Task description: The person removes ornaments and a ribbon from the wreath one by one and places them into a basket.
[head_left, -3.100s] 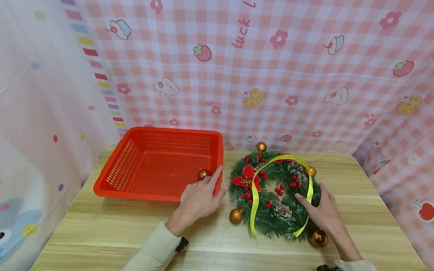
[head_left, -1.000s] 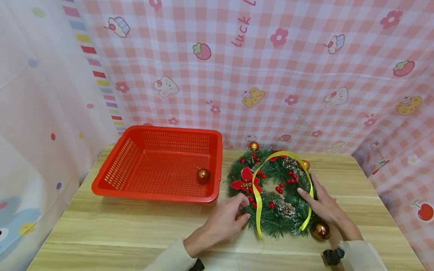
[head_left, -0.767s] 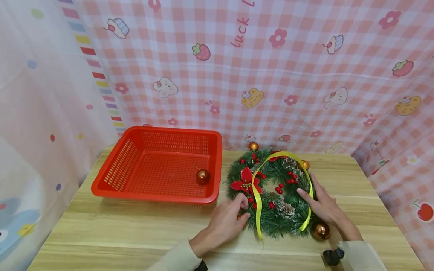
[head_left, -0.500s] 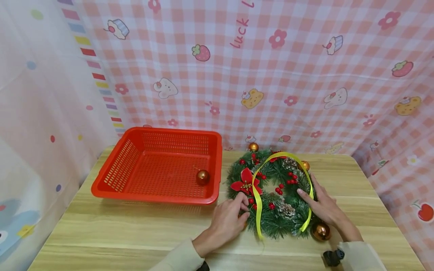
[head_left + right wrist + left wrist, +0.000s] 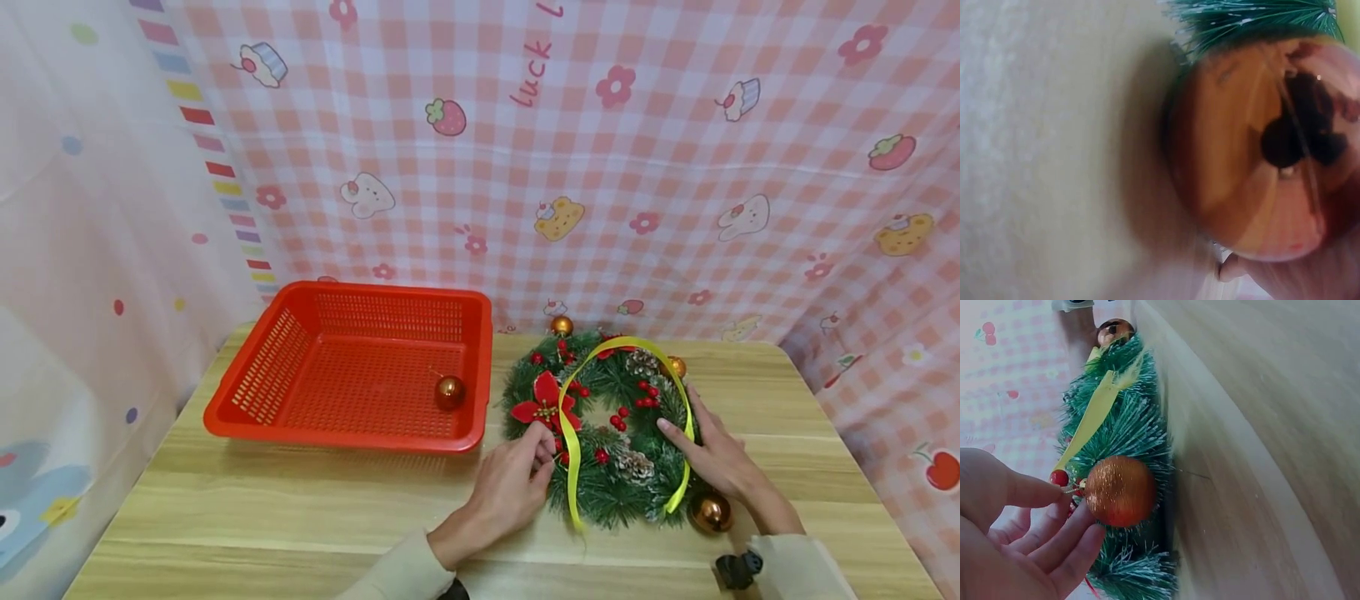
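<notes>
A green Christmas wreath (image 5: pixel 611 500) with red berries, pinecones and a red poinsettia (image 5: pixel 546 403) lies flat on the table. In the left wrist view, my left hand (image 5: pixel 1029 531) pinches the thin wire loop of a copper bauble (image 5: pixel 1121 490) at the wreath's near left side. Its own fingers hide that bauble in the head view. My right hand (image 5: pixel 716 454) rests on the wreath's right edge, thumb on top and fingers extended along the side. Close to that wrist sits a shiny copper bauble (image 5: pixel 709 512), which fills much of the right wrist view. A yellow ribbon (image 5: pixel 573 467) loops over the wreath.
A red plastic basket (image 5: pixel 345 439) stands on the left of the wooden table (image 5: pixel 285 533), with one copper bauble (image 5: pixel 449 392) inside. Two more baubles, one gold (image 5: pixel 562 326) and one orange-gold (image 5: pixel 677 367), sit at the wreath's far edge. A checked cloth (image 5: pixel 480 167) hangs behind.
My left hand has left the basket's bauble, moved right to the wreath's near left bauble, and its fingertips have closed together there. The wreath has shifted slightly; the right hand stays on it.
</notes>
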### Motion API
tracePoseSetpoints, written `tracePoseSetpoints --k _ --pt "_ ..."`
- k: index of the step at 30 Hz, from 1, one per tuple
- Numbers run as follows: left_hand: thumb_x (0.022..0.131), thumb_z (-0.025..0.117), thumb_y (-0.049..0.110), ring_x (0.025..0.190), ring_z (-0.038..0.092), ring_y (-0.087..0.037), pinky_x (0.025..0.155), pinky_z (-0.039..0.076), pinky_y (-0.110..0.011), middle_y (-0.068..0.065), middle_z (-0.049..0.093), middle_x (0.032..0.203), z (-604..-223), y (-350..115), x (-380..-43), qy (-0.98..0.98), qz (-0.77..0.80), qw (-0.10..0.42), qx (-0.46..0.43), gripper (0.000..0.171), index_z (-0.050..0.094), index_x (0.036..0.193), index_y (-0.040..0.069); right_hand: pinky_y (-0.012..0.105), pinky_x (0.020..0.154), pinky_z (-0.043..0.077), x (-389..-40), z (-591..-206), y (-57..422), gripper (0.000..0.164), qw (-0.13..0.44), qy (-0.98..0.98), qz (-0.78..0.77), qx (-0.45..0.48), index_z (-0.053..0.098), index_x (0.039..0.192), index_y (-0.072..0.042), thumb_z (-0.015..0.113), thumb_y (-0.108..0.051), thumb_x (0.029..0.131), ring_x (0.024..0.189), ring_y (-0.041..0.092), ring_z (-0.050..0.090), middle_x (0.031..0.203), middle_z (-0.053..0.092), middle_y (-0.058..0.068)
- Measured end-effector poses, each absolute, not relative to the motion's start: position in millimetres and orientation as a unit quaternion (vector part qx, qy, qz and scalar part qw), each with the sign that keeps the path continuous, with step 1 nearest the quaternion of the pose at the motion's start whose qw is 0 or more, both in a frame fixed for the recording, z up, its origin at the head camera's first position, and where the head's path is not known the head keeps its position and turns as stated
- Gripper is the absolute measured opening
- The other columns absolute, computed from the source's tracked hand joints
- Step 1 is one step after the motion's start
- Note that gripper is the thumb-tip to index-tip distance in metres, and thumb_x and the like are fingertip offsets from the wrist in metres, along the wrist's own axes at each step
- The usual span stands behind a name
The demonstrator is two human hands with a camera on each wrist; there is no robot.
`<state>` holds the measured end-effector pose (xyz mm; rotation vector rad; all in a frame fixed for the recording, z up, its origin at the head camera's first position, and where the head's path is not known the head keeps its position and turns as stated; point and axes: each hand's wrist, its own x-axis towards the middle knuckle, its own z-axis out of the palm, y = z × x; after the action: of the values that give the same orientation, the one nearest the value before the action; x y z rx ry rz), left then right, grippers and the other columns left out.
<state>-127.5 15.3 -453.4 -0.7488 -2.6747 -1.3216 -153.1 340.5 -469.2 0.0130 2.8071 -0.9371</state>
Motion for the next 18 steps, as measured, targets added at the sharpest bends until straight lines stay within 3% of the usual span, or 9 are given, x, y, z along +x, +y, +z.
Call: tracePoseSetpoints --k 4,10,18 --pt "0.090 0.062 0.000 0.071 0.055 -0.001 0.065 0.046 -0.019 0.006 0.062 0.083 -450.9 17.5 -126.8 -0.862 -0.444 0.024 -0.243 0.018 0.055 0.096 0.016 0.085 0.094 0.000 -153.5 -469.2 340.3 0.087 0.094 0.945 -0.313 0.004 -0.015 0.158 -0.020 0.039 -0.059 0.101 0.138 0.064 0.010 0.157 0.004 0.038" --pt "0.092 0.061 0.002 0.066 0.049 -0.004 0.061 0.040 -0.020 0.007 0.058 0.085 -448.3 22.4 -125.8 -0.869 -0.426 0.053 -0.244 0.018 0.054 0.099 0.017 0.085 0.094 -0.001 -154.0 -468.7 340.4 0.087 0.096 0.944 -0.316 0.004 -0.015 0.158 -0.022 0.039 -0.059 0.100 0.139 0.064 0.007 0.158 0.003 0.037" --pt "0.091 0.064 0.005 0.068 0.054 -0.004 0.060 0.042 -0.021 0.009 0.062 0.086 -444.1 31.1 -127.5 -0.874 -0.414 0.095 -0.234 0.019 0.055 0.098 0.019 0.085 0.093 -0.002 -153.8 -469.2 339.7 0.088 0.095 0.944 -0.315 0.002 -0.015 0.158 -0.023 0.041 -0.059 0.100 0.139 0.064 0.002 0.159 0.003 0.035"
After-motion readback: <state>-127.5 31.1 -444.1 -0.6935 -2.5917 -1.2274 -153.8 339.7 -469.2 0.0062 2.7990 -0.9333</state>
